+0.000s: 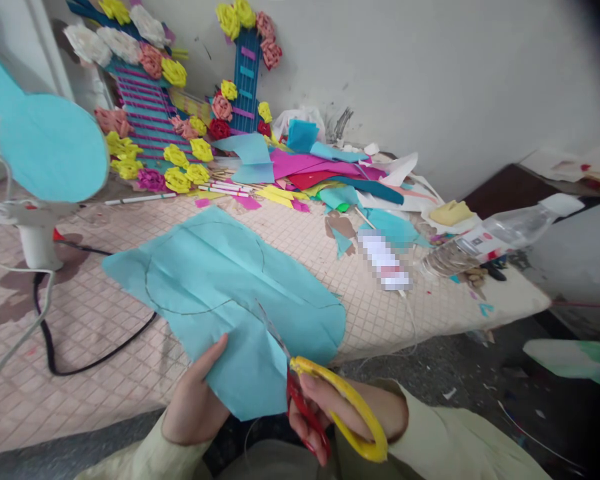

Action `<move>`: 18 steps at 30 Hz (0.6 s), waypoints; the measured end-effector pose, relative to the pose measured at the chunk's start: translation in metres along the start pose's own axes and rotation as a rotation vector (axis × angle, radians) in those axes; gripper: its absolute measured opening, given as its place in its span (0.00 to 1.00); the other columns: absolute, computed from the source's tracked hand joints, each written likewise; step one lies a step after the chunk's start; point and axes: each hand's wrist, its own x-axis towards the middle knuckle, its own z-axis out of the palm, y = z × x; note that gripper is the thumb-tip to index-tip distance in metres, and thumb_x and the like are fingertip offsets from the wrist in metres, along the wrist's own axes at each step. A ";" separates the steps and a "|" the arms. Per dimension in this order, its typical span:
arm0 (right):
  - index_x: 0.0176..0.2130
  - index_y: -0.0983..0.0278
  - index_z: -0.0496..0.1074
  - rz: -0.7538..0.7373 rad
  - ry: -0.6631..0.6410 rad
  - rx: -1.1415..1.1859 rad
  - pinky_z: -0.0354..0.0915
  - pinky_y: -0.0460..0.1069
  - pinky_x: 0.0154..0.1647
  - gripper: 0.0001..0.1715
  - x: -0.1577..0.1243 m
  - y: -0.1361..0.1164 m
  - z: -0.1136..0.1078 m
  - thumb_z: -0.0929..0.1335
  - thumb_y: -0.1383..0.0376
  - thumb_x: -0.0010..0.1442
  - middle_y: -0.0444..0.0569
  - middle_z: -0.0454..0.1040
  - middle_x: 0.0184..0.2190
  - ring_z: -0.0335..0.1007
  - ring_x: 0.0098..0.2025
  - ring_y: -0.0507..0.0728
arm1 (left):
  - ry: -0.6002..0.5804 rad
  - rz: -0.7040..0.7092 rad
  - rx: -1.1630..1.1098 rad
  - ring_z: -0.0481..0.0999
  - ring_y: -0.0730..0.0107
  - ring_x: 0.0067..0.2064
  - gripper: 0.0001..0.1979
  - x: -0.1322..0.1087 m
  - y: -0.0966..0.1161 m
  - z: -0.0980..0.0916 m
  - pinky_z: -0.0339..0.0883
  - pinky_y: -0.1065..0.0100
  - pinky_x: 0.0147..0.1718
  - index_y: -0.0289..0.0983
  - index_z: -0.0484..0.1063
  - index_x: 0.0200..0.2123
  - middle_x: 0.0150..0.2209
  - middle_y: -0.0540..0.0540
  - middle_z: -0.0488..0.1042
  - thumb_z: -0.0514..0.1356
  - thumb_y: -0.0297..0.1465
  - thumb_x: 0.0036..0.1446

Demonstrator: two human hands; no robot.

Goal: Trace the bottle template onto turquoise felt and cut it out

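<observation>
A sheet of light blue paper with a dark outline drawn on it lies across the table's front edge. My left hand grips its lower left edge, thumb on top and the fingers hidden beneath. In my right hand are scissors with one yellow and one red handle. Their blades reach up and left over the paper, the tip close to the drawn line. The lower blade is hidden by the sheet.
A glue gun with cables stands at left, near a round blue cutout. Flower-decorated panels lean at the back beside paper scraps. Rightward are a blurred-out phone and a plastic bottle.
</observation>
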 end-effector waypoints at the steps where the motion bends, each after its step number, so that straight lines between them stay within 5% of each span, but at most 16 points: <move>1: 0.33 0.65 0.57 -0.002 0.002 0.018 0.55 0.41 0.13 0.37 0.001 0.001 0.000 0.59 0.35 0.44 0.38 0.63 0.17 0.58 0.13 0.45 | 0.014 0.006 -0.003 0.69 0.58 0.50 0.19 -0.001 0.000 0.001 0.57 0.59 0.54 0.38 0.66 0.51 0.44 0.45 0.75 0.52 0.25 0.55; 7: 0.32 0.65 0.56 -0.004 0.008 0.004 0.58 0.42 0.14 0.38 0.001 0.003 0.002 0.58 0.34 0.43 0.38 0.63 0.17 0.58 0.13 0.45 | 0.066 0.038 -0.004 0.70 0.57 0.49 0.19 -0.006 -0.002 0.011 0.59 0.57 0.52 0.36 0.65 0.52 0.45 0.43 0.74 0.52 0.24 0.55; 18: 0.30 0.66 0.58 0.009 0.030 -0.152 0.56 0.41 0.14 0.38 -0.006 -0.014 0.009 0.54 0.34 0.46 0.36 0.59 0.15 0.55 0.13 0.43 | 0.050 0.019 0.019 0.68 0.56 0.50 0.18 -0.003 0.003 0.000 0.57 0.60 0.54 0.38 0.68 0.49 0.43 0.45 0.76 0.55 0.27 0.54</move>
